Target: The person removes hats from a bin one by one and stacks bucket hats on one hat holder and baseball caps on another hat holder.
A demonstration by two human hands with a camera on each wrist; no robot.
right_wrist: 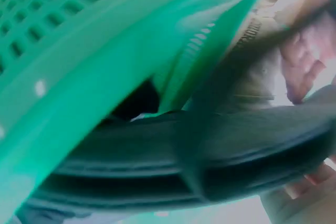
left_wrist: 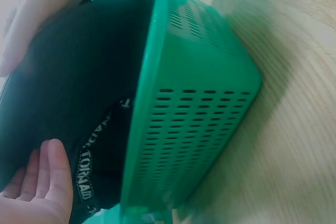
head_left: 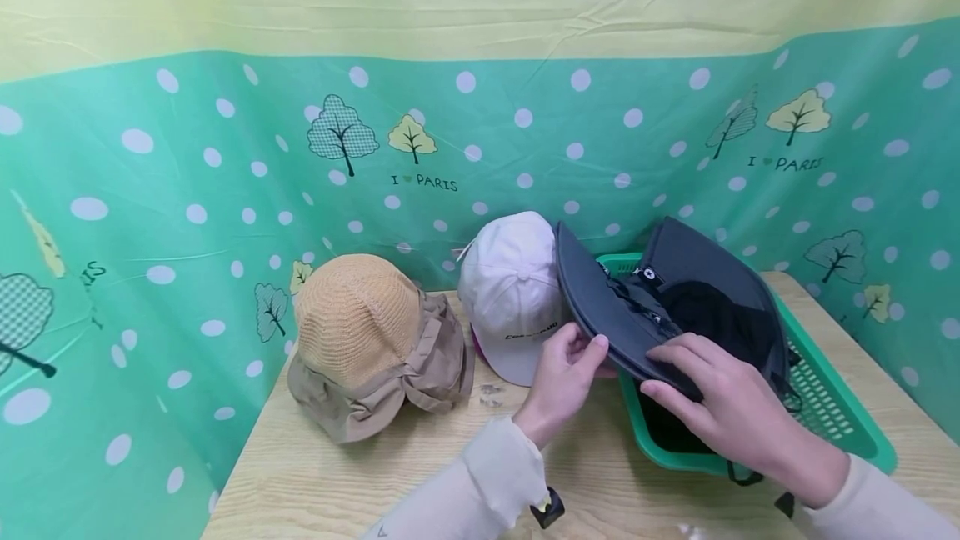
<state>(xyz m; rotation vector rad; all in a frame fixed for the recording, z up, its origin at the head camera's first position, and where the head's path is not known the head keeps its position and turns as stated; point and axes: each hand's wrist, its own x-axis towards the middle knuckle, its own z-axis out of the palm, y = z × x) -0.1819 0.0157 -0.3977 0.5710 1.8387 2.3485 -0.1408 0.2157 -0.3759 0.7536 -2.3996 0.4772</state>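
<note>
Hat (head_left: 618,323), dark and broad-brimmed, seen in head view tilted above green basket (head_left: 671,462), overhanging the near left rim. Held in both hands. Left hand (head_left: 562,386) pinching the brim edge, thumb and fingers close together. Right hand (head_left: 727,394) also at the brim, a little nearer the basket's middle; thumb on one side of the edge, fingers across the other, narrow grip. Round pale badge (head_left: 649,274) on a strap across the hat. Second dark panel (head_left: 697,252) upright behind; cannot tell if part of same hat. Thin black cord (head_left: 742,475) looped over the near basket rim. White cap (head_left: 517,290) just left of the hat, lettered at front, on wooden table (head_left: 300,490). Straw hat (head_left: 360,319) with brown cloth brim farther left. Polka-dot cloth (head_left: 525,148) hung behind.

Left wrist view: dark underside filling the left, basket wall close beside, slots in rows. Left fingers nearly straight against the dark fabric. Lettered band (left_wrist: 84,169) next to them, partly readable as "TORNAD". Another hand at upper left, on the hat's edge.

Right wrist view: blurred. Basket wall large at left; dark layered edges across the bottom, blurred strap in front. Fingers beneath those edges at lower right; cannot tell whose.
</note>
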